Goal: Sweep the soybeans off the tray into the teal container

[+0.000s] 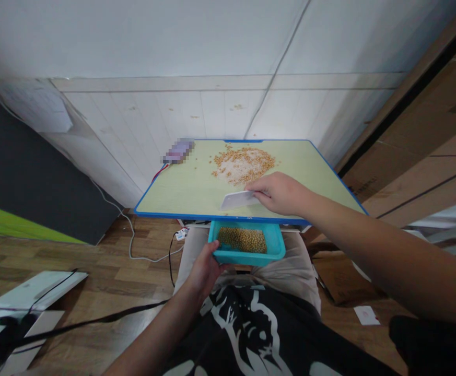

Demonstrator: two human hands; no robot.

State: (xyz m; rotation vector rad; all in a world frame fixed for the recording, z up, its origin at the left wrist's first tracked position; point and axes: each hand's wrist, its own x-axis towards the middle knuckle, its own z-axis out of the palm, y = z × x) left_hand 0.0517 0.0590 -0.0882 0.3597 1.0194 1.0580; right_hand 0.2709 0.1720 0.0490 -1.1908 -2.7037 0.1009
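Observation:
My right hand (277, 192) pinches a flat white scraper (237, 199), its blade resting on or just over the front part of the pale yellow tabletop (173, 194). Beyond it lies a spread heap of yellow soybeans (264, 159) with white grains (237, 169) mixed through the middle. Below the table's front edge, my left hand (207, 265) grips the left front corner of a turquoise tub (251, 258), thumb on the rim. Inside the tub is a layer of greenish-yellow beans (247, 239). The tub sits above my lap, partly under the table edge.
A blurred-out object (178, 151) with a red cord lies at the table's back left corner. Cardboard boxes (416, 130) stand at the right. White cables (131, 240) run over the wooden floor, and white panels (35, 292) lie at lower left. A wall is behind the table.

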